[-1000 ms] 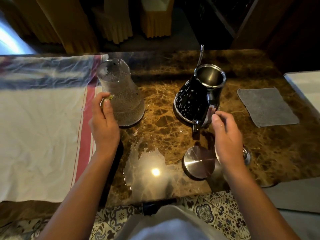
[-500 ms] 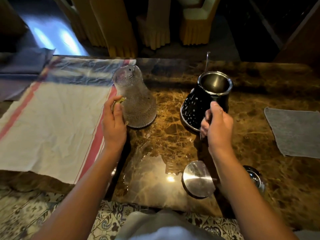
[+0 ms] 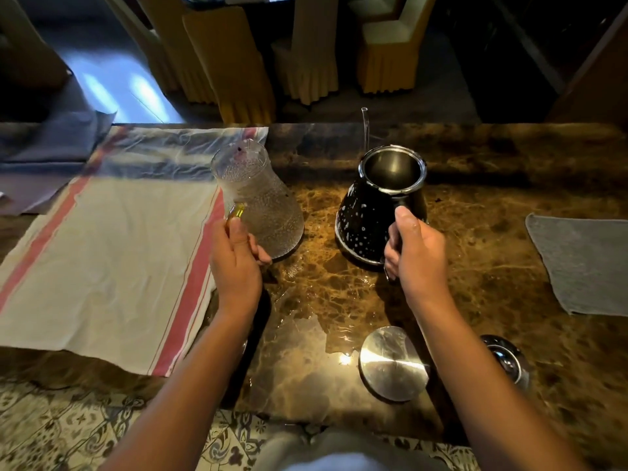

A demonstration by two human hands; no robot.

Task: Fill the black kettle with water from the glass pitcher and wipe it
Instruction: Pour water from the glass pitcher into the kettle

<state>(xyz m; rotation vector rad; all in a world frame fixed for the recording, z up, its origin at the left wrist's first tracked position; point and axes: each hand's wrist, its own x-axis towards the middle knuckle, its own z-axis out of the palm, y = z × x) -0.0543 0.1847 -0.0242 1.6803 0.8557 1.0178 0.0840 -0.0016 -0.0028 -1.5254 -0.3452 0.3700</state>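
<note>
While both hands are wrapped around handles, nothing is pouring. The left hand (image 3: 236,263) has its grip curled tight round the yellowish handle of the glass pitcher (image 3: 260,202), which sits at about 11 o'clock on the brown marble counter (image 3: 475,185), tipped a bit to the right with its base on the stone, right at the edge of the red-striped cloth (image 3: 112,253). The right hand (image 3: 419,256) has its grip closed on the handle of the black kettle (image 3: 377,205) at roughly 1 o'clock, mouth open, white speckles on its side. The kettle's round steel lid (image 3: 394,363) lies flat at 5 o'clock near the counter's front edge. A grey wiping cloth (image 3: 584,263) lies off at 3 o'clock, well apart from the kettle.
</note>
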